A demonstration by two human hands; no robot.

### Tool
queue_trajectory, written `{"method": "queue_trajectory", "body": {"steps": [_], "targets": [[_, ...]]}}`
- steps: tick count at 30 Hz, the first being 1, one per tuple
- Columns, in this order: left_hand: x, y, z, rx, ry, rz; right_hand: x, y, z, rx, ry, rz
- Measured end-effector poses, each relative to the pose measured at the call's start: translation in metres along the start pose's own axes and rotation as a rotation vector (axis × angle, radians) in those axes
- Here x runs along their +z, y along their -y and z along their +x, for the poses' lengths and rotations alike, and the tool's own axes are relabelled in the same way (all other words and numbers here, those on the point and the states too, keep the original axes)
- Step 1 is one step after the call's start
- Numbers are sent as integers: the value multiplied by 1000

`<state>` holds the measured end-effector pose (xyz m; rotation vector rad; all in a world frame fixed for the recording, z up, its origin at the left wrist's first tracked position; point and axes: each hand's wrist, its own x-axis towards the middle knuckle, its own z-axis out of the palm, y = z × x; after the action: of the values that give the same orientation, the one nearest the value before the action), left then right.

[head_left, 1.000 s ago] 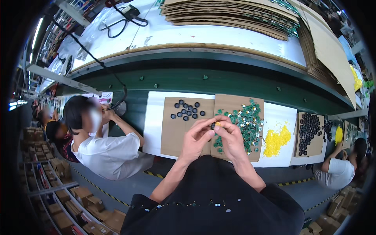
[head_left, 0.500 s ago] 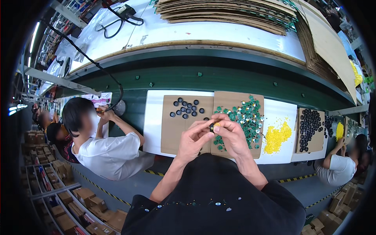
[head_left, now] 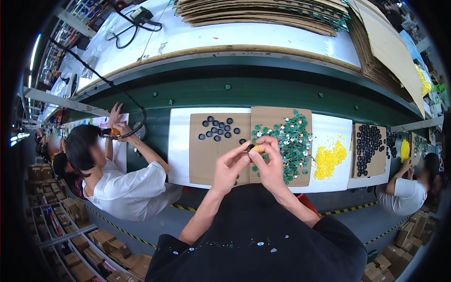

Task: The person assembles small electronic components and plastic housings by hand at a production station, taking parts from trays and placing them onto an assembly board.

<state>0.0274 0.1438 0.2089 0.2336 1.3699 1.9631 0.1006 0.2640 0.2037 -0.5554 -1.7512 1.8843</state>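
My left hand (head_left: 228, 170) and my right hand (head_left: 269, 168) meet in front of my chest, over the near part of the cardboard sheets. Between their fingertips they pinch a small round black cap (head_left: 249, 148), with something yellow (head_left: 255, 149) showing at its right side. Fingers cover much of the cap, so its inside cannot be made out. Beyond my left hand, several loose black caps (head_left: 214, 123) lie on a brown cardboard sheet (head_left: 202, 160). Right of my right hand, many small green circuit boards (head_left: 293, 145) are spread over a second cardboard sheet (head_left: 263, 115).
Small yellow parts (head_left: 330, 160) lie heaped on a white board at right. Farther right is a cardboard sheet of black caps (head_left: 369, 145). A green conveyor belt (head_left: 202, 91) runs behind, below a shelf with stacked cardboard (head_left: 263, 19). Co-workers sit left (head_left: 127, 188) and right (head_left: 408, 192).
The view has shifted slightly, so the table appears farther left. My hands still pinch the cap, which has turned a little. The left co-worker's hand has risen.
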Motion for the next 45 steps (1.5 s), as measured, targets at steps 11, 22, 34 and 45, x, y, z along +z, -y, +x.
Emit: {"method": "queue_trajectory", "body": {"steps": [11, 22, 34, 45], "targets": [[-46, 15, 16, -3, -195, -262, -8, -77, 21, -393, -54, -585], [-53, 8, 13, 60, -178, -269, -21, -204, 87, -5, -249, -1306], [-23, -2, 10, 144, -85, -162, -9, -43, 67, -39, -80, -555], [-2, -12, 3, 94, -117, -51, 3, 28, 26, -63, -3, -318]]}}
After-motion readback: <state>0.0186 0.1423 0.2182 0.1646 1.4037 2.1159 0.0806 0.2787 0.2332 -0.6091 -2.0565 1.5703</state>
